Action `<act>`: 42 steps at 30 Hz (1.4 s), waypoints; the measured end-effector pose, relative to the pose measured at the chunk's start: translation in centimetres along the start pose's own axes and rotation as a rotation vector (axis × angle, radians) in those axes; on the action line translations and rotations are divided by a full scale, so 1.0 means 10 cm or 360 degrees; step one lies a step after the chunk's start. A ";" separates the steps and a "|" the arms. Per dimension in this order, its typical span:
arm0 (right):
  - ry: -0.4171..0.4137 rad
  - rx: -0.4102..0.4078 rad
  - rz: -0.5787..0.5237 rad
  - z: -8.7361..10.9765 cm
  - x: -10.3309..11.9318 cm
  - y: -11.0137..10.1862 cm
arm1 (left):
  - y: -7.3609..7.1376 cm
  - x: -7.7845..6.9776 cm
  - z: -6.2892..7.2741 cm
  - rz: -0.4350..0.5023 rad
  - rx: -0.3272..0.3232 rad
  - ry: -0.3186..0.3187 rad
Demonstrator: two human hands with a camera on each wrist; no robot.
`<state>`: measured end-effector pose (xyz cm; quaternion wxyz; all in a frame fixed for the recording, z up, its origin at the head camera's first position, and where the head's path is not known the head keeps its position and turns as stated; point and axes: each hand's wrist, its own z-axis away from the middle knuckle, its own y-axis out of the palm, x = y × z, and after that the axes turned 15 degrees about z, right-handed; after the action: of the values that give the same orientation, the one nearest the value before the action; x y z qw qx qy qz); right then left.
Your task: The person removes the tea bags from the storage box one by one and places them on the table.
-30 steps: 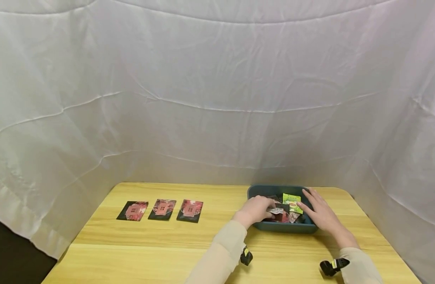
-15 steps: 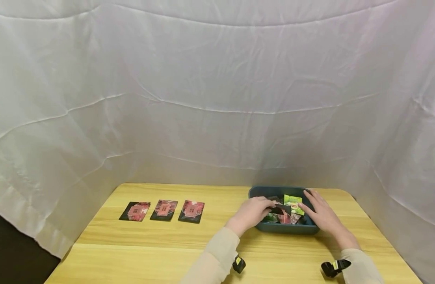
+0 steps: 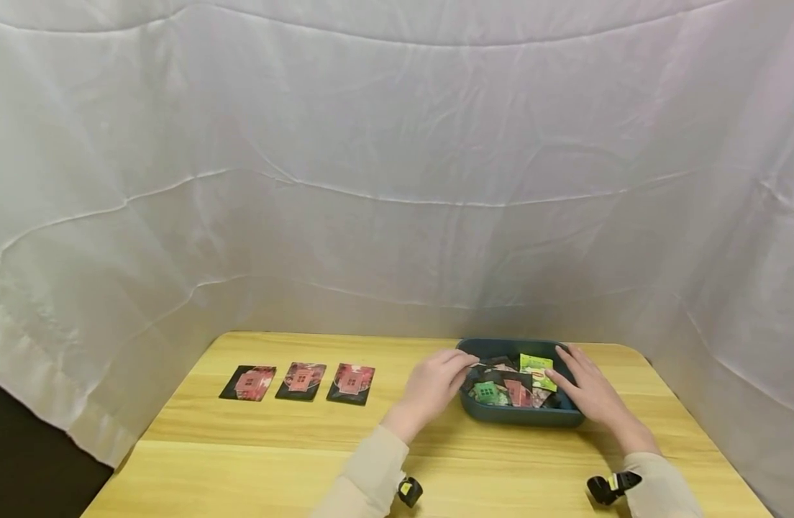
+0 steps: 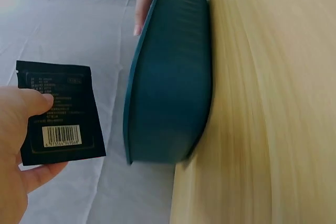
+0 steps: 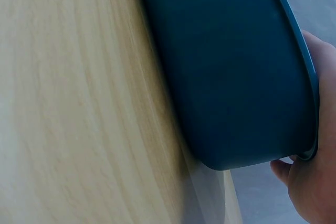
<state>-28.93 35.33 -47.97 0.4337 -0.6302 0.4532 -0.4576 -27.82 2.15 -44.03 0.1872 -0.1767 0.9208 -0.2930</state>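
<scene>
My left hand (image 3: 434, 383) is at the left rim of a dark teal bin (image 3: 523, 415). It pinches a black tea bag packet (image 4: 65, 111), whose back with printed text and a barcode shows in the left wrist view. In the head view that packet is mostly hidden by the fingers. My right hand (image 3: 594, 388) holds the bin's right end, thumb over the inside and a fingertip (image 5: 281, 170) outside the wall. Inside the bin lie several packets, among them a yellow-green one (image 3: 537, 372), a green one (image 3: 487, 393) and a red-and-black one (image 3: 517, 391).
Three red-and-black packets lie apart in a row on the left of the wooden table (image 3: 293, 460): a left one (image 3: 249, 383), a middle one (image 3: 301, 380) and a right one (image 3: 351, 383). A pale cloth (image 3: 397, 244) hangs behind the table and along both sides.
My left hand has drawn back leftward from inside the bin to its left rim, holding a packet, uncovering the green packet. My right hand stays on the bin's right end.
</scene>
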 end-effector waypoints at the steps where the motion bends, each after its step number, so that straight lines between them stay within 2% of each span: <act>1: -0.0001 -0.0002 -0.0001 0.00 0.00 0.00 | -0.03 0.02 0.02 -0.0004 -0.0030 -0.0012; 6: 0.0001 -0.0006 -0.0001 0.00 0.00 0.01 | -0.14 0.17 0.17 -0.0051 -0.0167 -0.0109; 9: 0.0004 -0.0002 -0.0005 0.00 -0.01 0.02 | -0.19 0.25 0.27 -0.0096 -0.0199 -0.0192; 11: 0.0005 0.0001 -0.0008 0.00 -0.01 0.02 | -0.21 0.30 0.33 -0.0121 -0.0183 -0.0266; 15: 0.0005 0.0007 -0.0006 0.00 -0.02 0.02 | -0.25 0.36 0.42 -0.0168 -0.0066 -0.0439; 19: 0.0007 0.0013 -0.0009 0.00 -0.03 0.04 | -0.26 0.39 0.46 -0.0224 0.0090 -0.0550; 30: 0.0012 0.0015 -0.0017 0.00 0.01 0.01 | -0.21 0.36 0.50 -0.0380 0.0511 -0.0714; 37: 0.0002 0.0000 -0.0007 0.00 0.01 0.01 | -0.20 0.31 0.53 -0.0346 0.0688 -0.0860; 42: -0.0001 -0.0011 0.0000 0.00 0.00 0.02 | -0.20 0.31 0.55 -0.0293 0.0768 -0.0915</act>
<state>-29.01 35.30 -48.16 0.4316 -0.6319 0.4547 -0.4558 -27.64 -3.30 -47.72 0.4469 -0.2843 0.7157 -0.4553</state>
